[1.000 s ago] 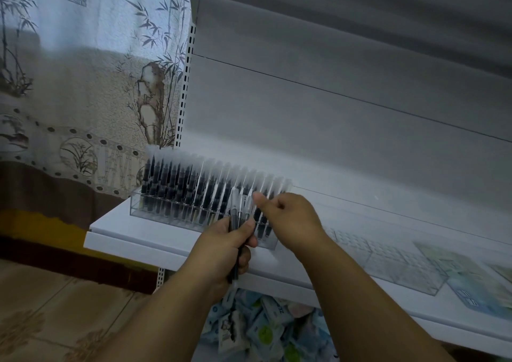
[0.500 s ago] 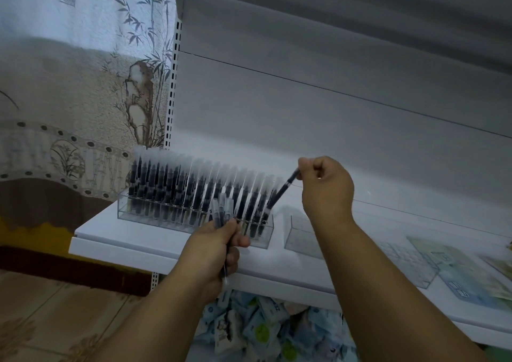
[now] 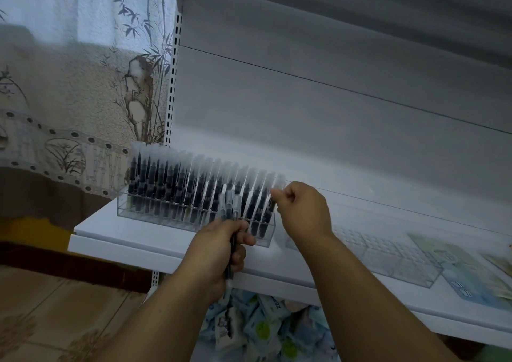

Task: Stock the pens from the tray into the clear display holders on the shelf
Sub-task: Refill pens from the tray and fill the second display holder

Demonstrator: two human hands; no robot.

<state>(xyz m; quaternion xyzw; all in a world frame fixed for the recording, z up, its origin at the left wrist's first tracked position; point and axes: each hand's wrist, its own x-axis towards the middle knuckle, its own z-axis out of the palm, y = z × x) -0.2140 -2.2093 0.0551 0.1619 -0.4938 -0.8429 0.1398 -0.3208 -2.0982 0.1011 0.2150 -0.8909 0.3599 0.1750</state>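
A clear display holder (image 3: pixel 133 212) stands at the left end of the white shelf (image 3: pixel 116 246), packed with several dark pens with frosted caps (image 3: pixel 177 184). My left hand (image 3: pixel 219 250) grips a small bunch of pens (image 3: pixel 229 209) upright in front of the holder. My right hand (image 3: pixel 300 209) pinches the cap of one pen (image 3: pixel 273 209) standing in the holder's rightmost slots. A second, empty clear holder (image 3: pixel 388 259) lies on the shelf to the right. The tray is not in view.
Printed cards or packets (image 3: pixel 460 273) lie on the shelf's right end. Below the shelf sits a heap of small packaged goods (image 3: pixel 263 331). A perforated shelf upright (image 3: pixel 173 84) and a bamboo-print curtain (image 3: pixel 69 70) stand at the left; tiled floor (image 3: pixel 41 320) lies below.
My right hand, which held a pen raised at a slant half a second ago, has come down and left, and the pen now stands in the holder's right end. The left hand stayed put.
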